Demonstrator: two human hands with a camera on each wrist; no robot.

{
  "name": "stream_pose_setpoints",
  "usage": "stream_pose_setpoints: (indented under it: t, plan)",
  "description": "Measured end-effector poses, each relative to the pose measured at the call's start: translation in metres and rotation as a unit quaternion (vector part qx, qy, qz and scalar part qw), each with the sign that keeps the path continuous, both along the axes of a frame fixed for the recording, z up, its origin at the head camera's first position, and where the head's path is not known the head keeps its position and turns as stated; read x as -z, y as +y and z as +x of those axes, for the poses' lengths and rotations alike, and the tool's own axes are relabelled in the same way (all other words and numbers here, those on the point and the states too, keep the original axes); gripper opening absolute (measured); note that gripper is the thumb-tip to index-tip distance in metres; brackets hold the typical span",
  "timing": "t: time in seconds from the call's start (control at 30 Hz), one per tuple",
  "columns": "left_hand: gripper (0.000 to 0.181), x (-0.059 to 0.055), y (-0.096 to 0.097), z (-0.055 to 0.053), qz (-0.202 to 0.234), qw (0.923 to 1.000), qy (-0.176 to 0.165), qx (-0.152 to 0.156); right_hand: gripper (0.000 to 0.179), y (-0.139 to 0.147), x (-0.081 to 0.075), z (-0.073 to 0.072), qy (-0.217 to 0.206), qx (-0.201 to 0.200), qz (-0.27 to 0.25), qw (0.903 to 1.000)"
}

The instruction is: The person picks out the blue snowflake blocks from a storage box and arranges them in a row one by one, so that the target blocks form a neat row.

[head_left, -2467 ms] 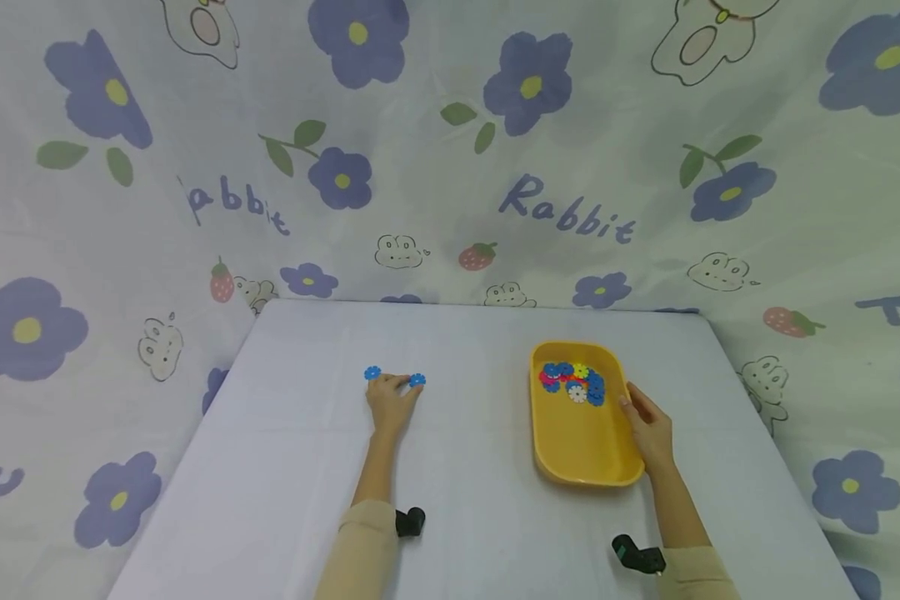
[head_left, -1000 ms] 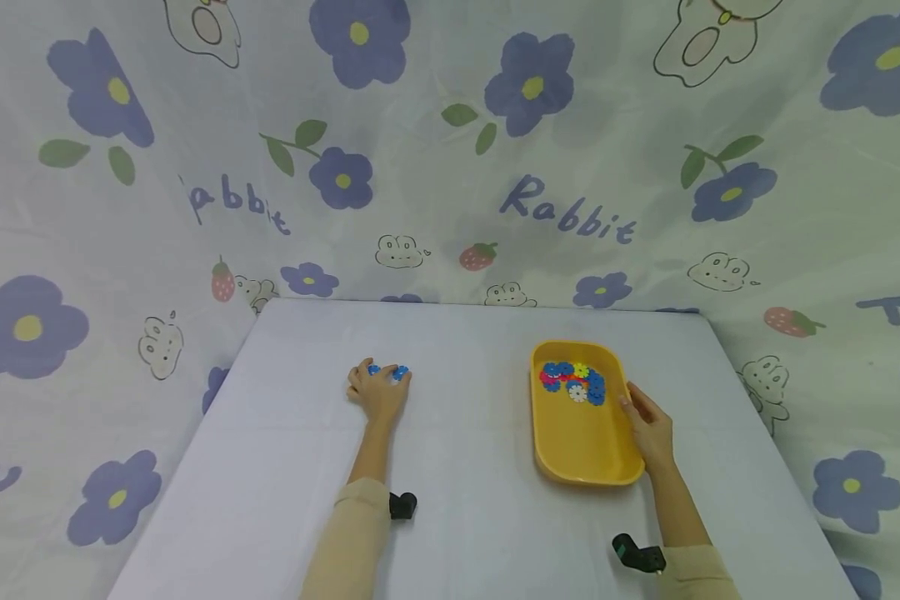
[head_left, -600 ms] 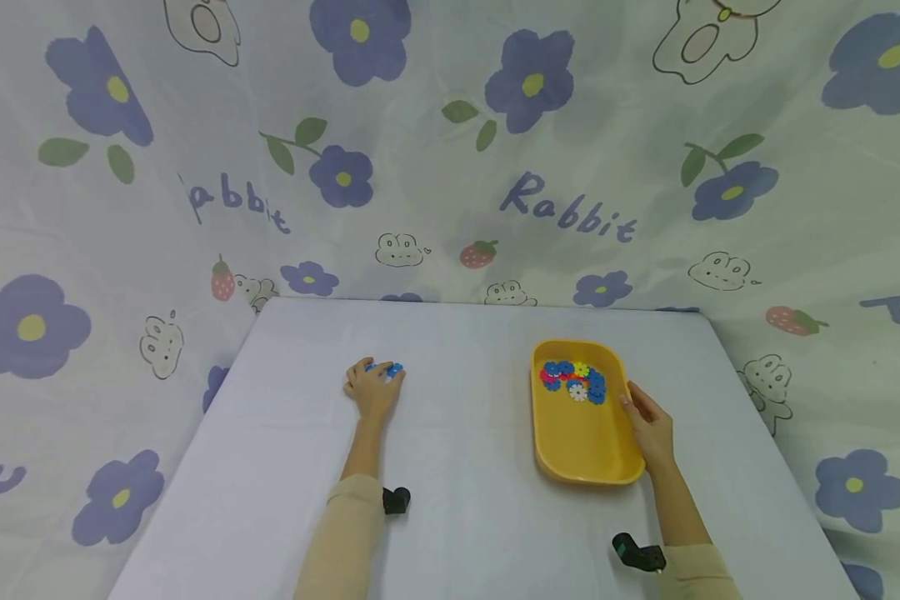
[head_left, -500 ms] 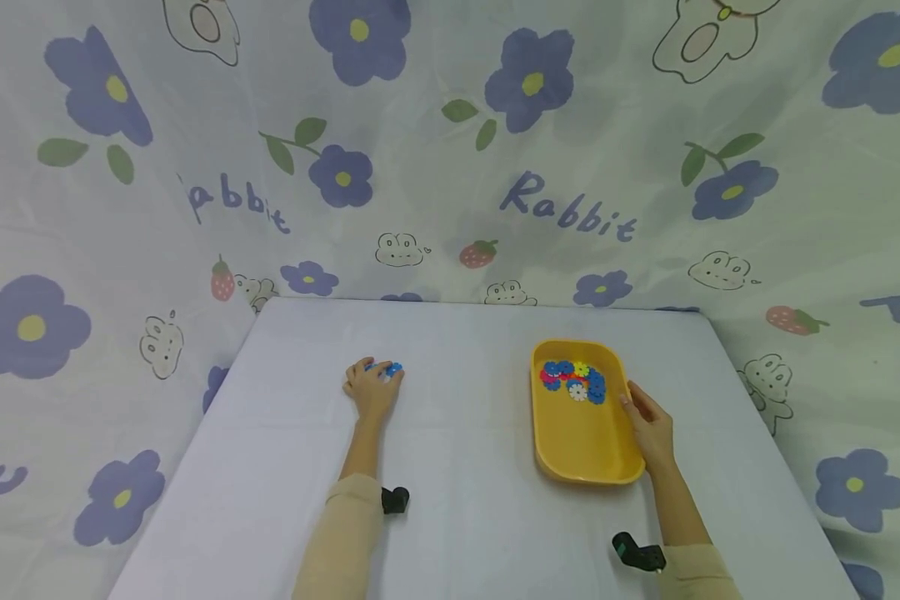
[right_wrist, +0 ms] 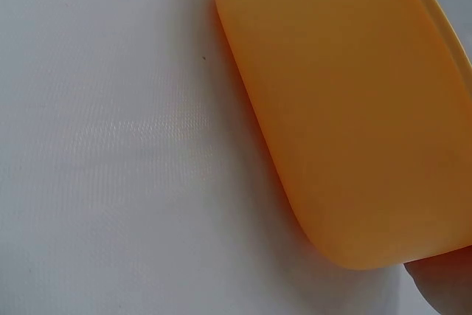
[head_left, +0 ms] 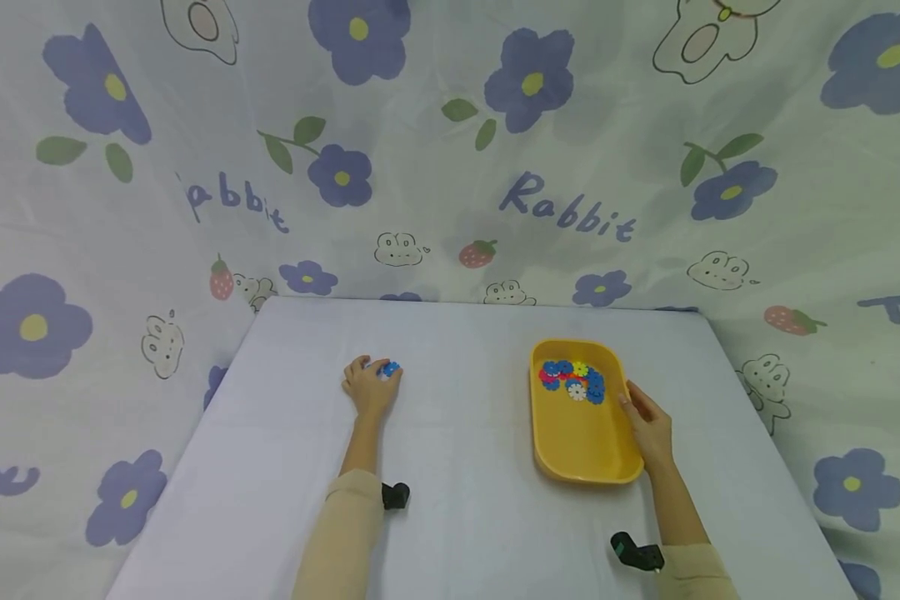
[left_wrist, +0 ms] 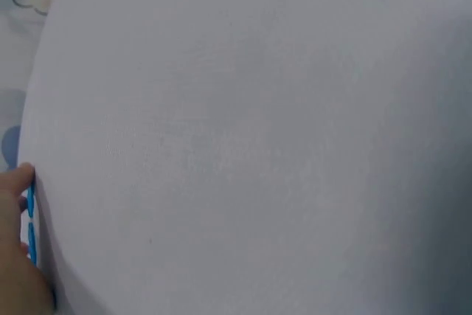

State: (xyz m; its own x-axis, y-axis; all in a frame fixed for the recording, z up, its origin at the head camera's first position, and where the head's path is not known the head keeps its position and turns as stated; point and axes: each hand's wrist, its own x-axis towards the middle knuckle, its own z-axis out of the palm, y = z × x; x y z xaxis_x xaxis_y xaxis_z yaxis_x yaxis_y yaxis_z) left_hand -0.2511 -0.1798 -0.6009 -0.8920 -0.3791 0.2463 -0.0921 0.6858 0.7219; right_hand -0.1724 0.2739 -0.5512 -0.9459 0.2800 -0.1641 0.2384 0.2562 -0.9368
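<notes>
In the head view, my left hand (head_left: 371, 396) is at the table's left half, its thumb and fingers curled round blue flower-shaped snowflake discs (head_left: 391, 368). One disc shows between thumb and forefinger; the fingers cover the rest. Two blue edges (left_wrist: 32, 243) appear end to end beside the left hand (left_wrist: 12, 256) in the left wrist view. My right hand (head_left: 648, 429) grips the right rim of a yellow tray (head_left: 585, 454), thumb on the rim. Only the tray's outer wall (right_wrist: 346, 108) and a bit of a finger (right_wrist: 446, 282) are visible in the right wrist view.
Several snowflake discs (head_left: 577, 392), blue, white, yellow and pink-red, lie at the far end inside the tray. The table (head_left: 457, 500) has a white cover. Behind it and at both sides hangs a flower-and-rabbit print curtain (head_left: 435, 183).
My left hand has shifted slightly left and away from me. Two blue discs, apart at first, came closer together within its fingers; one is now hidden. Right hand and tray have stayed put.
</notes>
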Motion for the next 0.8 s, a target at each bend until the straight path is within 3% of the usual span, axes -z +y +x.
stream_pose_setpoints:
  t: [0.43,0.6,0.8]
  plan:
    - [0.037,-0.007,-0.009,0.005,0.051,0.9977,0.002,0.044,0.060,0.000,-0.003,-0.003,-0.001,0.007,-0.002,1.0000]
    - [0.039,-0.011,-0.009,0.006,0.057,0.9972,0.012,0.046,0.061,0.001,-0.004,-0.005,-0.006,0.008,0.002,0.9999]
    - [0.042,-0.013,-0.009,0.005,0.066,0.9972,0.000,0.035,0.061,0.002,-0.008,-0.009,-0.015,0.008,-0.005,0.9998]
